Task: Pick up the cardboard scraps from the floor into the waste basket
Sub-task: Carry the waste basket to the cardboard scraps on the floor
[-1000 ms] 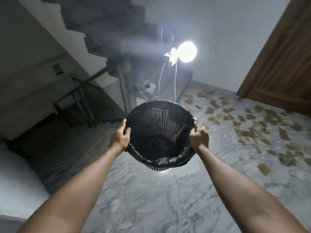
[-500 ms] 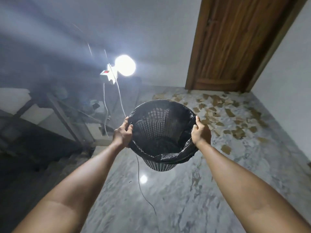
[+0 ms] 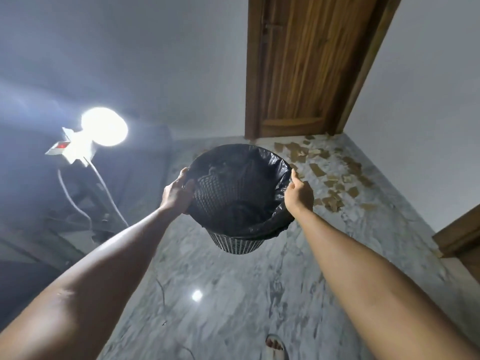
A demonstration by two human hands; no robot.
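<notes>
- Holding a black mesh waste basket (image 3: 235, 201) in the air at arm's length, a person grips its rim from both sides, above a grey marble floor (image 3: 233, 294).
- Left hand (image 3: 176, 194) curls over the left rim; right hand (image 3: 298, 194) clasps the right rim, fingers wrapped around the edge.
- Loose black bin liner (image 3: 249, 165) drapes over the rim and looks slippery, so a grip should pinch plastic and rim together.
- Basket appears light and stiff.
- Brown cardboard scraps (image 3: 332, 178) lie scattered beyond it, near a wooden door (image 3: 304, 63); thin, flat pieces likely need lifting by an edge.
</notes>
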